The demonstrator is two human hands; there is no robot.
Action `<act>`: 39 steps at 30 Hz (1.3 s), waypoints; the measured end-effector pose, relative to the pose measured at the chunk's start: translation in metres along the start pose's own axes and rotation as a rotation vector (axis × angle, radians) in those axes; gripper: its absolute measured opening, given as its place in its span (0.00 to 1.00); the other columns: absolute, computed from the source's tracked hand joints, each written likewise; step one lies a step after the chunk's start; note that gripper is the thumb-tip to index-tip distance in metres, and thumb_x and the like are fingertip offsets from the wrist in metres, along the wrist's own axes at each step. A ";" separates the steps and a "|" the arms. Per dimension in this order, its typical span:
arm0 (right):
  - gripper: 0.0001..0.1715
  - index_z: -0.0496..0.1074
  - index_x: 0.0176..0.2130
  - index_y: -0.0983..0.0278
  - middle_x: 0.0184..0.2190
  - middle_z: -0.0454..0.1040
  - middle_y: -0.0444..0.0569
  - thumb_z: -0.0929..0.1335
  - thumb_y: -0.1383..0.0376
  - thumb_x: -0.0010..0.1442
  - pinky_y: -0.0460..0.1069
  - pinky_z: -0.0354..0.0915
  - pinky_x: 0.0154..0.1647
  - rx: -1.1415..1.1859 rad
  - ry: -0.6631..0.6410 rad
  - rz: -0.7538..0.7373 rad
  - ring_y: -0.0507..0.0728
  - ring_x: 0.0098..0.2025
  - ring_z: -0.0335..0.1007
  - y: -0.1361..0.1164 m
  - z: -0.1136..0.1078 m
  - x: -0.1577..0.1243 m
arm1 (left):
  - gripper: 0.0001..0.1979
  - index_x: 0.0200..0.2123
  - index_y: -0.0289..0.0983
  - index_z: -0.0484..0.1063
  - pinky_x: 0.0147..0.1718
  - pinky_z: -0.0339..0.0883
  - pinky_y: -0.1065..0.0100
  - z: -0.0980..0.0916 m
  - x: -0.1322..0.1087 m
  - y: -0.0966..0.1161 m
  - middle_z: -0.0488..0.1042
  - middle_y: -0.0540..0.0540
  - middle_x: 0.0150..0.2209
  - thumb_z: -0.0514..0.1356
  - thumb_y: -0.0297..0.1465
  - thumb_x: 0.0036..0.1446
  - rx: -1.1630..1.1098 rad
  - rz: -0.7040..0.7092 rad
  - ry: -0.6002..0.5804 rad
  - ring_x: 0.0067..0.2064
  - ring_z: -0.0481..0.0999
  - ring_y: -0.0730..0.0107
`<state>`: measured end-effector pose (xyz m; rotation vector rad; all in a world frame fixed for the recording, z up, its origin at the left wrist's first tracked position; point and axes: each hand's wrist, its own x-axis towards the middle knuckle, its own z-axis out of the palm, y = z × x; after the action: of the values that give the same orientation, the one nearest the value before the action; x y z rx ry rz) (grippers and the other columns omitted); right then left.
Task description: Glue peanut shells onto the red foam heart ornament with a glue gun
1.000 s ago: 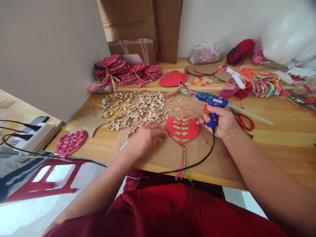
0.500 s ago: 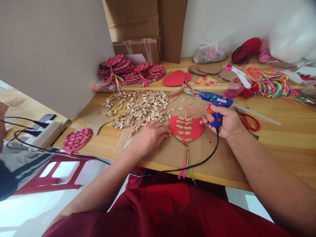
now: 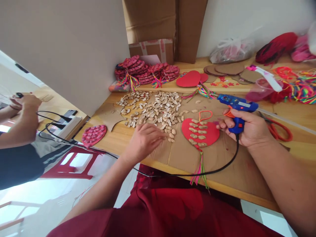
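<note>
My right hand [image 3: 251, 128] is wrapped round the handle of a blue hot glue gun [image 3: 237, 103], its nozzle pointing left. Below the nozzle lies a red heart [image 3: 212, 131] with two columns of peanut shells [image 3: 194, 130] on it. An orange loop [image 3: 205, 115] tops the heart, and a pink and green tassel [image 3: 201, 168] hangs over the table edge. My left hand [image 3: 148, 141] hovers left of the heart, fingers loosely stretched out beside a few loose peanut shells [image 3: 171, 135]. Nothing shows in its fingers. A larger pile of shells [image 3: 160, 107] spreads behind it.
A black cord [image 3: 222, 171] runs from the glue gun across the front edge. Red-handled scissors [image 3: 280, 130] lie at right. Finished pink hearts [image 3: 133, 67] are stacked behind. A purple-pink heart [image 3: 93, 135] and power strip [image 3: 70, 126] lie left, near another person's arms [image 3: 29, 115].
The view has swung left, so the table appears further right. My left hand has moved away from the heart toward the loose shells. My right hand keeps hold of the glue gun.
</note>
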<state>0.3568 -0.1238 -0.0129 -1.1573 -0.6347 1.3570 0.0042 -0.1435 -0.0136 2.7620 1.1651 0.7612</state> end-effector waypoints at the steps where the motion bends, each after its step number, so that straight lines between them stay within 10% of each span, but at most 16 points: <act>1: 0.07 0.77 0.27 0.62 0.12 0.60 0.44 0.75 0.61 0.45 0.50 0.70 0.28 0.001 0.002 0.004 0.54 0.21 0.63 0.000 -0.001 0.001 | 0.03 0.43 0.44 0.80 0.52 0.60 0.57 -0.005 -0.005 -0.009 0.84 0.51 0.42 0.65 0.32 0.67 0.028 -0.045 0.025 0.50 0.79 0.62; 15: 0.10 0.76 0.24 0.61 0.13 0.60 0.45 0.76 0.60 0.38 0.52 0.73 0.30 -0.019 0.029 0.037 0.55 0.24 0.64 0.000 -0.003 0.005 | 0.07 0.40 0.43 0.82 0.48 0.62 0.56 -0.012 -0.028 -0.032 0.84 0.47 0.40 0.71 0.36 0.60 0.058 -0.375 -0.102 0.46 0.78 0.57; 39: 0.11 0.77 0.28 0.63 0.13 0.62 0.43 0.77 0.61 0.43 0.49 0.75 0.32 0.010 -0.020 0.054 0.54 0.23 0.65 0.000 -0.006 0.003 | 0.06 0.43 0.43 0.83 0.48 0.62 0.56 -0.003 0.016 -0.018 0.85 0.48 0.41 0.64 0.31 0.66 0.030 -0.283 -0.042 0.47 0.79 0.58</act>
<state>0.3625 -0.1227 -0.0155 -1.1616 -0.6143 1.4175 0.0003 -0.1200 -0.0090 2.5406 1.5248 0.6555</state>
